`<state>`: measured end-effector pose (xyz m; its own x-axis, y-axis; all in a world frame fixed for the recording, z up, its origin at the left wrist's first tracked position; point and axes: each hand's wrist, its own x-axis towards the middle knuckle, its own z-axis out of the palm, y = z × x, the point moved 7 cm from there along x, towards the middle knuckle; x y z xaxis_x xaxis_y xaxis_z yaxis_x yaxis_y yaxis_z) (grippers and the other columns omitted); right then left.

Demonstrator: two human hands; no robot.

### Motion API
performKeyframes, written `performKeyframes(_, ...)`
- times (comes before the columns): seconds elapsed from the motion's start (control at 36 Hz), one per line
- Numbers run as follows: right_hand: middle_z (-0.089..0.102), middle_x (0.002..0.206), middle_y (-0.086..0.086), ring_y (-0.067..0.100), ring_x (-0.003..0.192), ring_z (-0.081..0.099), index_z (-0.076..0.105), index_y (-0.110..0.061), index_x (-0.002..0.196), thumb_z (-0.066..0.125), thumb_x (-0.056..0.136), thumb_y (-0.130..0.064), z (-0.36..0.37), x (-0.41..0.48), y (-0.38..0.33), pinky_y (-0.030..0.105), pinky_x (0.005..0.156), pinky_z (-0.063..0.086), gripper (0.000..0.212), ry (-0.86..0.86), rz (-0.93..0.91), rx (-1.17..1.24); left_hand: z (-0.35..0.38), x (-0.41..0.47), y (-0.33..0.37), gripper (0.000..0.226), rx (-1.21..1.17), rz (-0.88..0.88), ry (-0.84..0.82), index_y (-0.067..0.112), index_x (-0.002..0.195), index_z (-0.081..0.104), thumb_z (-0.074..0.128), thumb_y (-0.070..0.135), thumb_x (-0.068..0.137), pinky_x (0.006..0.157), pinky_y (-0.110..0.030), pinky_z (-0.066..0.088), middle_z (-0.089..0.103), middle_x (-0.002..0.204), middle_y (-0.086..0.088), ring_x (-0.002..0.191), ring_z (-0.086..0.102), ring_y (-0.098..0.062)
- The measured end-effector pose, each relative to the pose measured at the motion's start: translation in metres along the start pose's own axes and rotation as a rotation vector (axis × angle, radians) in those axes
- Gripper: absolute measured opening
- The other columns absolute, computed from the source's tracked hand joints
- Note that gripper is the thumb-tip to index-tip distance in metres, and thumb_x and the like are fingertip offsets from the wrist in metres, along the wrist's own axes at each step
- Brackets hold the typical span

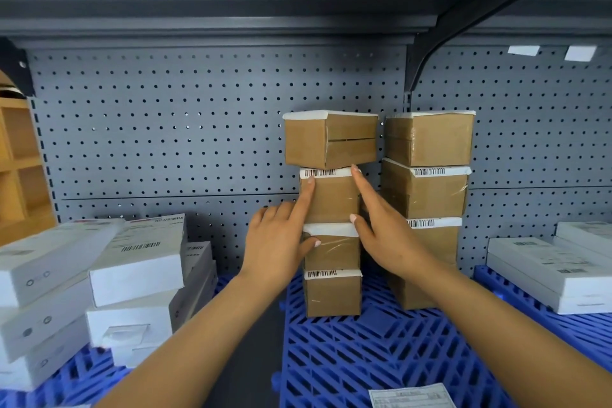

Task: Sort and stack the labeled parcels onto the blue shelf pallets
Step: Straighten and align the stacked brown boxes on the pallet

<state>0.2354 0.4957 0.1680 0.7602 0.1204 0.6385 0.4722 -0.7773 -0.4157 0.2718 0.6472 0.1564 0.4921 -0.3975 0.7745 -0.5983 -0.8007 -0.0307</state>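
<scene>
Brown parcel stack (pixel 331 199) between empty, straight-fingered left grip (pixel 278 242) and right grip (pixel 387 235); second stack (pixel 427 192) alongside, white boxes (pixel 135 275) left.

Brown parcels (pixel 331 139): matt cardboard under clear glossy tape, wrinkled and glinting in places. Labels (pixel 319 172): white matt paper. Pallet (pixel 364 358): blue moulded plastic, slight sheen. Back panel (pixel 165 142): perforated grey metal, matt paint. White boxes (pixel 135 275): smooth card. Side cabinet (pixel 20 159): pale wood.

Left forearm (pixel 185 341) and right forearm (pixel 496 325) bare, reaching forward, converging. Left hand (pixel 281 238): index straight and raised, thumb stretched rightward, other fingers curled. Right hand (pixel 387 235): index straight, angled up-left, thumb spread.
</scene>
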Motion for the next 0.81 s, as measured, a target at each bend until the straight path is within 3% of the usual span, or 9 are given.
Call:
performKeyframes(0.11, -0.006, 0.159, -0.009, 0.013, 0.144, 0.012, -0.003, -0.048, 0.145, 0.05, 0.097, -0.021, -0.007, -0.001, -0.008, 0.027, 0.108, 0.027, 0.077, 0.096, -0.056, -0.091, -0.008, -0.001, -0.004, 0.096, -0.014, -0.011, 0.049, 0.027, 0.153, 0.005, 0.061, 0.058, 0.082, 0.088, -0.037, 0.044, 0.06, 0.114, -0.003, 0.101, 0.058, -0.024)
performKeyframes(0.22, -0.009, 0.159, -0.006, 0.018, 0.146, 0.006, 0.0, -0.05, 0.145, 0.051, 0.097, -0.026, -0.019, 0.002, -0.032, 0.028, 0.105, 0.024, 0.073, 0.186, -0.186, -0.24, -0.026, 0.007, -0.013, 0.089, 0.027, 0.016, 0.132, 0.021, 0.153, 0.02, 0.052, 0.061, 0.08, 0.079, -0.041, 0.049, 0.059, 0.113, -0.007, 0.097, 0.059, -0.027)
performKeyframes(0.36, -0.006, 0.16, 0.005, 0.027, 0.146, 0.007, 0.009, -0.045, 0.148, 0.048, 0.098, -0.032, -0.027, 0.018, -0.058, 0.04, 0.11, 0.027, 0.065, 0.178, -0.203, -0.335, -0.041, 0.026, -0.024, 0.096, 0.036, -0.01, 0.105, 0.023, 0.153, 0.012, 0.046, 0.07, 0.077, 0.089, -0.046, 0.047, 0.053, 0.13, -0.014, 0.112, 0.056, -0.032)
performKeyframes(0.47, -0.011, 0.159, 0.006, 0.026, 0.146, 0.002, 0.02, -0.038, 0.149, 0.049, 0.096, -0.033, -0.024, 0.028, -0.061, 0.047, 0.112, 0.03, 0.06, 0.137, -0.185, -0.407, -0.041, 0.039, -0.022, 0.115, 0.026, 0.03, -0.022, 0.031, 0.152, -0.005, 0.04, 0.086, 0.061, 0.104, -0.048, 0.036, 0.032, 0.152, -0.016, 0.133, 0.04, -0.032)
performKeyframes(0.53, -0.012, 0.159, 0.005, 0.026, 0.145, 0.007, 0.019, -0.037, 0.15, 0.049, 0.096, -0.034, -0.023, 0.029, -0.059, 0.045, 0.11, 0.033, 0.061, 0.126, -0.165, -0.418, -0.042, 0.044, -0.02, 0.118, 0.025, 0.035, -0.069, 0.036, 0.149, -0.013, 0.045, 0.086, 0.059, 0.109, -0.046, 0.03, 0.022, 0.156, -0.016, 0.138, 0.033, -0.032)
performKeyframes(0.64, -0.007, 0.16, 0.005, 0.023, 0.126, 0.041, 0.019, -0.037, 0.149, 0.05, 0.096, -0.032, -0.026, 0.026, -0.053, 0.037, 0.095, 0.043, 0.062, 0.126, -0.135, -0.386, -0.041, 0.052, -0.026, 0.119, -0.028, 0.006, -0.107, 0.044, 0.143, -0.023, 0.045, 0.088, 0.056, 0.11, -0.045, 0.028, 0.019, 0.157, -0.013, 0.14, 0.029, -0.029)
performKeyframes(0.81, 0.0, 0.16, -0.008, 0.021, 0.129, 0.04, 0.014, -0.037, 0.149, 0.05, 0.096, -0.033, -0.031, 0.021, -0.042, 0.029, 0.097, 0.037, 0.064, 0.091, -0.09, -0.261, -0.039, 0.058, -0.022, 0.112, -0.162, 0.03, -0.104, 0.046, 0.144, -0.021, 0.044, 0.084, 0.062, 0.11, -0.044, 0.032, 0.02, 0.157, -0.01, 0.139, 0.029, -0.03)
